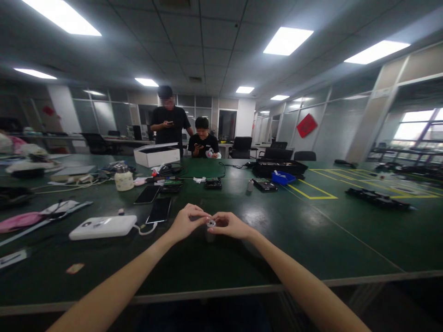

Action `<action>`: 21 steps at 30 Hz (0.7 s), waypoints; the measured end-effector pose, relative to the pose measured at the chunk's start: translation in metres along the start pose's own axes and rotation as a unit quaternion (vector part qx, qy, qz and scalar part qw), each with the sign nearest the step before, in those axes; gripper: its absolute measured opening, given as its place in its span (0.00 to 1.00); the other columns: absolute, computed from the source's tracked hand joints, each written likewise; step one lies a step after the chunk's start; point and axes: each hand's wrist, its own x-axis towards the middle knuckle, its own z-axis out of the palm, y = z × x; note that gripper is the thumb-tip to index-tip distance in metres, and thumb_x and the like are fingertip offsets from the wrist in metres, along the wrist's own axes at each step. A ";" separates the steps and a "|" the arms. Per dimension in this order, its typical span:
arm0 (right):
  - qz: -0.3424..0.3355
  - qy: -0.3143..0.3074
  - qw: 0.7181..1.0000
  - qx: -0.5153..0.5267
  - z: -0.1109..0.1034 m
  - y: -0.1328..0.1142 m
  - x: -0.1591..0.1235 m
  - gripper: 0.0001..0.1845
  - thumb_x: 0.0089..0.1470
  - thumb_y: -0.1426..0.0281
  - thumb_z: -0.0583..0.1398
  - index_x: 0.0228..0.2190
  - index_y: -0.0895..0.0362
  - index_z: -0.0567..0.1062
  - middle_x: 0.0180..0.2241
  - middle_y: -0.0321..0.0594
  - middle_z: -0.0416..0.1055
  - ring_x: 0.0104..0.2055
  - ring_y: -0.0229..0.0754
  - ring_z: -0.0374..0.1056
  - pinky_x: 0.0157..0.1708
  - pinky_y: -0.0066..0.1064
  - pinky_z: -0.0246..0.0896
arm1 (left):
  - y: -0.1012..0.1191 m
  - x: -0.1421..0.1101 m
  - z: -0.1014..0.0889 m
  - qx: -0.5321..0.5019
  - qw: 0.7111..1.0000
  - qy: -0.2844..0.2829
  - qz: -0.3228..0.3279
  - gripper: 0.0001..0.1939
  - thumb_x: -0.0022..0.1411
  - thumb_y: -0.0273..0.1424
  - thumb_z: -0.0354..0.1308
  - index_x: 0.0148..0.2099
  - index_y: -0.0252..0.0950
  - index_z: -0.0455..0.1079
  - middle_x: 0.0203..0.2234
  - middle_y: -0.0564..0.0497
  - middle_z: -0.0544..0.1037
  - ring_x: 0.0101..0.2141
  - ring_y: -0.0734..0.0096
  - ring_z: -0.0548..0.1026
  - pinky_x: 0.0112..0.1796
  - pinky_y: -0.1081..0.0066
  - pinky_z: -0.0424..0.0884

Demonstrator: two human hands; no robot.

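Note:
Both hands meet over a small round container [210, 224] near the middle of the green table. It looks clear or silvery, with small dark bits visible at its top. My right hand [231, 224] curls its thumb and fingers around the container's right side. My left hand [188, 222] is closed in a pinch, its fingertips at the container's rim. Anything between those left fingertips is too small to make out. A black phone [159, 210] lies to the left of my left hand, beside a white power bank [104, 227] with a short white cable.
Circuit-board parts [213, 183], a hard drive [265, 185], another small container [249, 186] and a blue tray [283, 178] lie farther back. A cream jar [123, 179] and a white box [157, 155] stand at back left. Two people [169, 122] holding phones are beyond the table.

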 end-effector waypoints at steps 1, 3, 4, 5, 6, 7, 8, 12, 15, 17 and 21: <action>0.000 0.001 1.000 -0.001 0.000 0.000 0.000 0.25 0.39 0.58 0.67 0.37 0.61 0.74 0.30 0.37 0.72 0.33 0.38 0.68 0.37 0.32 0.62 | 0.000 0.000 0.001 -0.001 1.000 0.006 -0.003 0.10 0.55 0.40 0.60 0.36 0.43 0.78 0.32 0.49 0.77 0.38 0.63 0.70 0.37 0.66 0.66; -0.002 0.001 1.000 -0.003 0.000 0.000 0.000 0.25 0.39 0.59 0.67 0.37 0.61 0.74 0.31 0.37 0.72 0.33 0.38 0.68 0.38 0.32 0.62 | 0.001 0.000 0.001 -0.001 1.000 0.005 -0.007 0.10 0.55 0.40 0.59 0.37 0.43 0.78 0.32 0.49 0.78 0.38 0.63 0.70 0.37 0.67 0.65; -0.001 0.000 1.000 -0.004 -0.001 0.000 0.000 0.25 0.39 0.59 0.67 0.37 0.61 0.74 0.31 0.37 0.72 0.34 0.38 0.68 0.38 0.32 0.62 | 0.002 0.000 0.001 -0.002 1.000 -0.002 -0.008 0.11 0.55 0.40 0.59 0.37 0.43 0.78 0.32 0.49 0.78 0.38 0.63 0.69 0.37 0.66 0.66; 0.001 -0.001 1.000 -0.005 -0.001 -0.001 0.000 0.25 0.39 0.58 0.67 0.37 0.61 0.74 0.30 0.37 0.72 0.33 0.38 0.68 0.38 0.32 0.62 | 0.003 0.000 0.001 -0.002 1.000 -0.009 -0.010 0.11 0.55 0.41 0.60 0.37 0.43 0.78 0.32 0.49 0.77 0.38 0.63 0.69 0.38 0.66 0.66; 0.003 -0.003 1.000 -0.005 -0.001 -0.001 -0.001 0.25 0.39 0.58 0.67 0.37 0.61 0.74 0.30 0.37 0.72 0.33 0.38 0.68 0.38 0.32 0.62 | 0.004 -0.001 0.001 -0.002 1.000 -0.017 -0.012 0.12 0.54 0.41 0.60 0.37 0.43 0.78 0.32 0.49 0.77 0.39 0.63 0.69 0.38 0.66 0.66; 0.004 -0.004 1.000 -0.004 0.000 -0.002 -0.001 0.25 0.39 0.58 0.67 0.37 0.61 0.74 0.30 0.37 0.72 0.33 0.38 0.68 0.37 0.32 0.62 | 0.005 -0.001 0.000 -0.002 1.000 -0.023 -0.015 0.12 0.54 0.42 0.59 0.37 0.43 0.78 0.32 0.49 0.77 0.39 0.63 0.69 0.39 0.66 0.66; 0.005 -0.005 1.000 -0.002 0.000 -0.003 -0.001 0.25 0.39 0.58 0.67 0.37 0.61 0.74 0.30 0.37 0.72 0.33 0.38 0.68 0.37 0.32 0.63 | 0.006 -0.001 0.000 -0.002 1.000 -0.027 -0.017 0.13 0.54 0.43 0.59 0.38 0.43 0.78 0.32 0.49 0.77 0.39 0.63 0.69 0.39 0.66 0.66; 0.001 0.002 1.000 -0.015 0.001 -0.004 -0.001 0.25 0.40 0.55 0.66 0.36 0.61 0.74 0.31 0.38 0.73 0.34 0.39 0.68 0.37 0.32 0.63 | 0.008 -0.003 -0.001 0.004 0.999 -0.033 -0.005 0.13 0.53 0.44 0.60 0.36 0.44 0.78 0.32 0.49 0.76 0.39 0.63 0.68 0.41 0.65 0.65; -0.026 0.044 0.997 -0.054 0.003 -0.004 0.000 0.24 0.45 0.53 0.63 0.37 0.60 0.75 0.33 0.40 0.73 0.35 0.40 0.69 0.38 0.33 0.63 | 0.008 -0.003 0.001 0.007 1.000 -0.024 0.006 0.12 0.53 0.42 0.60 0.35 0.43 0.78 0.32 0.49 0.76 0.39 0.63 0.68 0.41 0.65 0.65; -0.046 0.084 0.993 -0.070 0.004 -0.004 0.000 0.24 0.48 0.53 0.60 0.38 0.60 0.75 0.34 0.42 0.74 0.36 0.41 0.69 0.38 0.33 0.63 | 0.009 -0.003 0.002 0.004 1.000 -0.013 0.004 0.12 0.55 0.41 0.59 0.35 0.41 0.78 0.32 0.49 0.76 0.38 0.63 0.69 0.40 0.66 0.65; -0.067 0.132 0.984 -0.104 0.006 -0.003 0.001 0.22 0.48 0.55 0.61 0.37 0.60 0.74 0.32 0.41 0.74 0.34 0.40 0.68 0.37 0.33 0.63 | 0.010 -0.003 0.003 -0.007 0.999 0.050 -0.008 0.14 0.59 0.40 0.54 0.34 0.38 0.77 0.30 0.49 0.78 0.36 0.65 0.70 0.38 0.67 0.65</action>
